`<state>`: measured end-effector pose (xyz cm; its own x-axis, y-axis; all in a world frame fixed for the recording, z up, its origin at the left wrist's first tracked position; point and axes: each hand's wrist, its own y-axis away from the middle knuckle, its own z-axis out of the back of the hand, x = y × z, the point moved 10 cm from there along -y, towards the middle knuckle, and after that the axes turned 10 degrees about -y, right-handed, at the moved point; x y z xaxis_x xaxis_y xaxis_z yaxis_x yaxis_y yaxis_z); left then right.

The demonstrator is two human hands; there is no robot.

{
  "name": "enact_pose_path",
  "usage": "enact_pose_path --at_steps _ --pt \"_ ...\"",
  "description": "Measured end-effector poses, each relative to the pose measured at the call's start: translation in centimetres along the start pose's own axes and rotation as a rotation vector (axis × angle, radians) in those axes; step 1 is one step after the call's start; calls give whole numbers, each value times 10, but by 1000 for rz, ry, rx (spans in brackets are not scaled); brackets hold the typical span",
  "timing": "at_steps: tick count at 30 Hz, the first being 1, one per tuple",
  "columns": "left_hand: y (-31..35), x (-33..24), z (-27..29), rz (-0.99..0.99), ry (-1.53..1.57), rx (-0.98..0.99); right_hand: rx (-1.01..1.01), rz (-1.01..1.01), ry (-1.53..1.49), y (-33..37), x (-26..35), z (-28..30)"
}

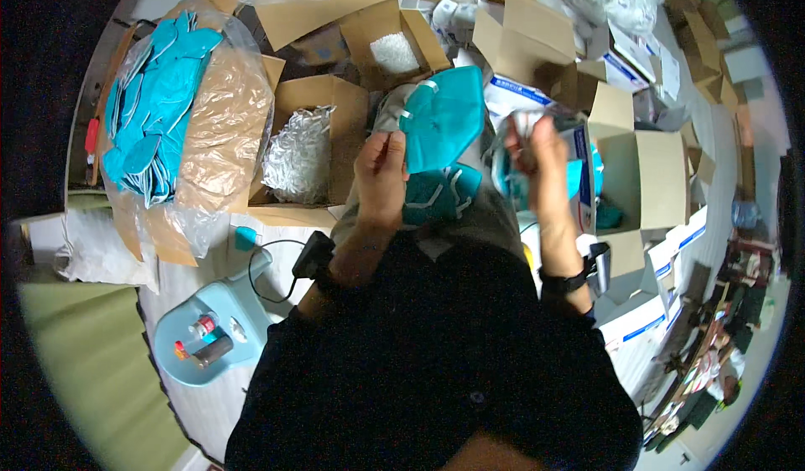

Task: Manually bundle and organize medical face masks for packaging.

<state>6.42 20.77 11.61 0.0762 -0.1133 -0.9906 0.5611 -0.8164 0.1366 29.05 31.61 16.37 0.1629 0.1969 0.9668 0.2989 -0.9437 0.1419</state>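
My left hand [381, 173] pinches the lower left edge of a teal face mask [449, 119], holding it up over my lap. Small white pieces show along the mask's left edge. More teal masks [440, 198] with white straps lie on my lap just below it. My right hand [537, 156] is raised to the right of the held mask and apart from it. Motion smears its fingers, so whether it holds anything is unclear. Behind that hand, teal masks [610, 213] show partly inside an open carton.
At the left, a plastic-lined carton holds a heap of teal masks [159, 110]. Beside it stand a carton of white strips [298, 156] and one of small white pieces [394, 53]. Open cartons [662, 177] crowd the right. A light-blue plastic tub [172, 362] with bottles sits lower left.
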Motion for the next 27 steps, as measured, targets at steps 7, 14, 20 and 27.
enact_pose_path --at_steps 7,14,20,27 --pt "15 -17 -35 -166 -104 95 -10 286 61 -1 33 -40" --pt "12 -98 -42 -600 -472 237 33 165 53 -10 40 -39" --pt "11 -87 -53 -356 -163 405 28 95 -54 -22 32 -27" --pt "28 -55 -74 -204 -215 791 37 75 -46 -34 26 -20"
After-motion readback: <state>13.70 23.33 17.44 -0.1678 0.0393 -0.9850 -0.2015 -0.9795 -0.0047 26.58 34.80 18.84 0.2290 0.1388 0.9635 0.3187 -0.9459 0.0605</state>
